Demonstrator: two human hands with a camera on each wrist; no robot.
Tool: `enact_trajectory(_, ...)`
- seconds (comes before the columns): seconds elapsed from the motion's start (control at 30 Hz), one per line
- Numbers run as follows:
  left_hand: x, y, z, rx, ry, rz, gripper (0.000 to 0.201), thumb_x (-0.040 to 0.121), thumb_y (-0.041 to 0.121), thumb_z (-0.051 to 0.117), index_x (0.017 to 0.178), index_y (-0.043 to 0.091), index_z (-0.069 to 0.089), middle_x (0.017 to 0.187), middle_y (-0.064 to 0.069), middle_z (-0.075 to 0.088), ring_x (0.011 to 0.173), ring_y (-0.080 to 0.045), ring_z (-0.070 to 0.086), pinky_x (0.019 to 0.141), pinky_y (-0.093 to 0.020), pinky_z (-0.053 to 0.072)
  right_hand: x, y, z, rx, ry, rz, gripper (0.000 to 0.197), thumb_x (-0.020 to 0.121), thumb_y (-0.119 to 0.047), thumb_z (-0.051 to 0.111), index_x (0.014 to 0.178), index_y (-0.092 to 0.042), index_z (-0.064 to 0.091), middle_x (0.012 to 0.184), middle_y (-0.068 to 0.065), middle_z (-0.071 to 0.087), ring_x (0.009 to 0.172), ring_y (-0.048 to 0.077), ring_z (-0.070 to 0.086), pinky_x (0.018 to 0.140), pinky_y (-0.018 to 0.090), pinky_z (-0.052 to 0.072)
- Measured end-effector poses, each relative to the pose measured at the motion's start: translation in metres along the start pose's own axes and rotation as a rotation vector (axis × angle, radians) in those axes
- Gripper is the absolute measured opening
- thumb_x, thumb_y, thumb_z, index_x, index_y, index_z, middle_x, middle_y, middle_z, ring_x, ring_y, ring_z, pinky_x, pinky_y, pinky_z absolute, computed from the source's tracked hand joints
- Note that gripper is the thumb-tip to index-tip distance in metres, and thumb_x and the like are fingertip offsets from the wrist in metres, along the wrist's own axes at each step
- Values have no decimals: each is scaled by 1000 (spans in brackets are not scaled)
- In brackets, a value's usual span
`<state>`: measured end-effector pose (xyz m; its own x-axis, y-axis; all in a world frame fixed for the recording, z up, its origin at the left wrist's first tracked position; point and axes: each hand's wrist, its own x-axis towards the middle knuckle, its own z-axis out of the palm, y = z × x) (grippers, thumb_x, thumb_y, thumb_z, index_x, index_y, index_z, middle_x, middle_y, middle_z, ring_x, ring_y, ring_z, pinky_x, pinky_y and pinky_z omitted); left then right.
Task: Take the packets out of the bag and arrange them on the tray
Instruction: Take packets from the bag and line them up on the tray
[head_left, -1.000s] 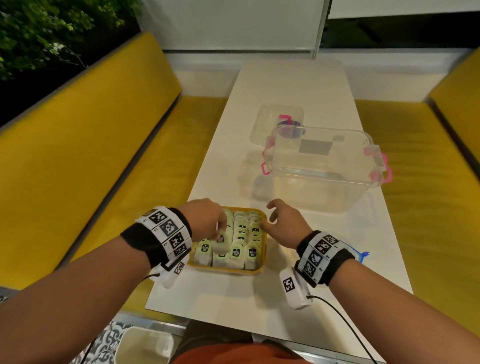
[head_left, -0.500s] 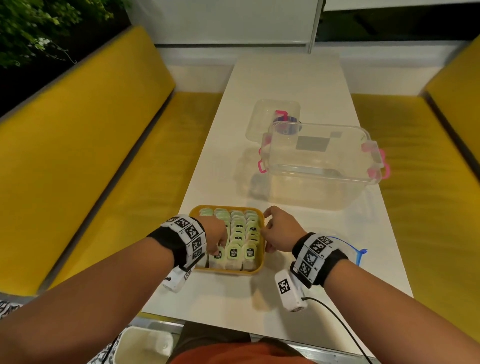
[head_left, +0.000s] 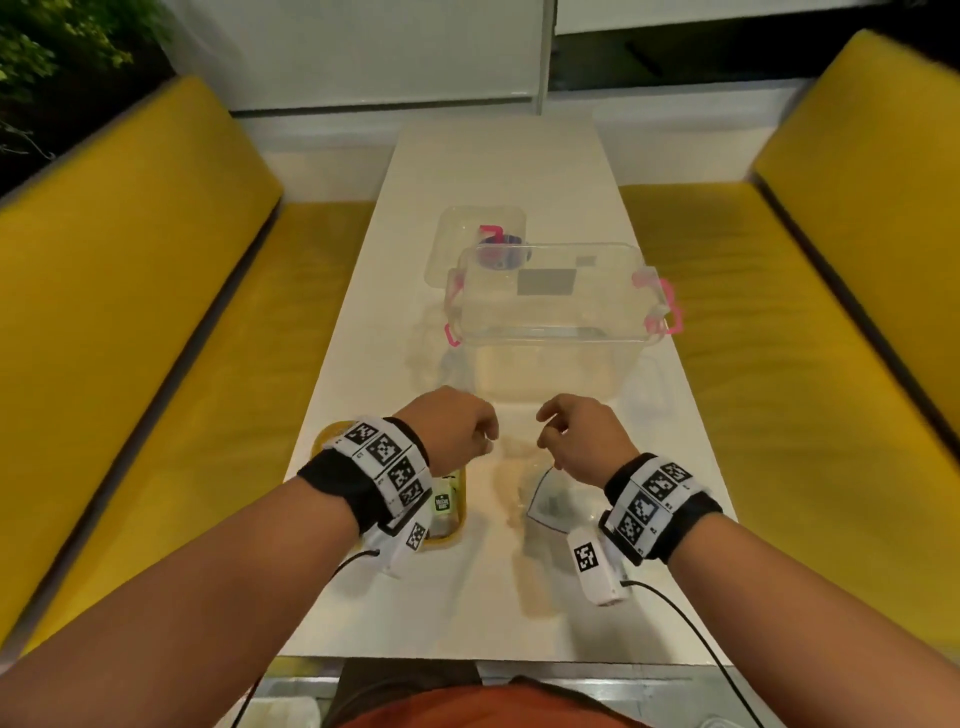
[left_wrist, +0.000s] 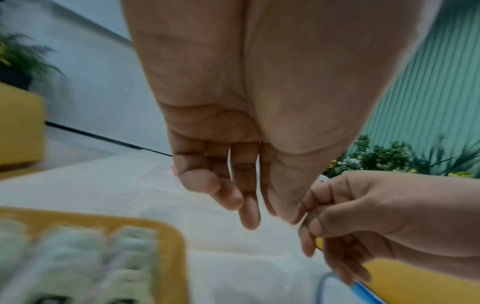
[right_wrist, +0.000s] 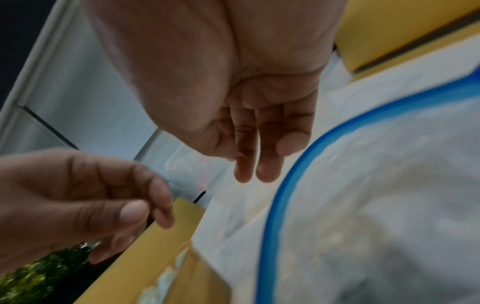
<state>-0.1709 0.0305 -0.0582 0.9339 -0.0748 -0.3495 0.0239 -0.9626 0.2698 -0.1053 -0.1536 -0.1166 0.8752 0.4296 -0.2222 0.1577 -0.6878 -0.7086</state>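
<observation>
Both hands hover above the near end of the white desk (head_left: 498, 171), close together and just apart. The left hand (head_left: 454, 423) hangs with its fingers loosely curled, its grip closed on nothing that shows. The right hand (head_left: 582, 436) is likewise loosely curled with thumb and forefinger near each other; whether that grip pinches anything I cannot tell, as the frames are blurred.

The yellow tray (head_left: 447, 540) sits on the desk below and behind the left wrist, mostly hidden by the wristband in the head view. Pale green packets (left_wrist: 78, 259) stand packed in rows inside it, near the left hand's fingertips but not touched.

The clear bag (right_wrist: 376, 205) with a blue zip edge lies on the desk under the right wrist, just beside the tray.

Farther along the desk stands a clear plastic bin (head_left: 556, 317) with pink latches, its lid (head_left: 467, 228) lying behind it.
</observation>
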Motion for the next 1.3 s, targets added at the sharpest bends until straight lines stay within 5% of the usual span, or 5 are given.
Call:
enact_trajectory(0.3,52,73,65,202,-202,-67,43,86,44,65,111,11,55,106,-9,62,94,-31,60,70,-34,45,-31,60,-9,-276,-142,79,15,83,-15,62,94,-15,72,100,6,71,96,24,65,83,30,52)
enact_trajectory(0.43,57,76,81,104,-186,-78,32,87,13,59,117,11,46,108,-15,59,92,-33,60,68,-35,43,-39,79,1,-326,-224,93,29,84,-24,68,112,-15,68,108,5,70,104,23,63,90,29,50)
enact_trajectory(0.77,65,71,93,-446,-25,-147,34,77,2,58,103,24,55,97,-8,67,80,-24,60,67,-32,51,-38,94,7,-94,-118,80,23,86,-31,68,98,-11,66,86,3,64,79,20,57,69,29,42)
enact_trajectory(0.97,59,64,104,-375,41,-225,30,77,5,61,99,23,63,101,-4,67,91,-22,61,75,-28,48,-44,98,2,50,-32,68,20,86,-21,64,68,-15,58,67,1,61,65,18,55,60,28,43)
enact_trajectory(1.3,46,70,82,-291,258,-19,39,82,41,70,118,30,61,123,4,55,116,-20,47,100,-32,39,-46,90,-18,276,125,-14,21,78,-18,78,94,-22,65,80,-3,68,70,9,63,67,24,52)
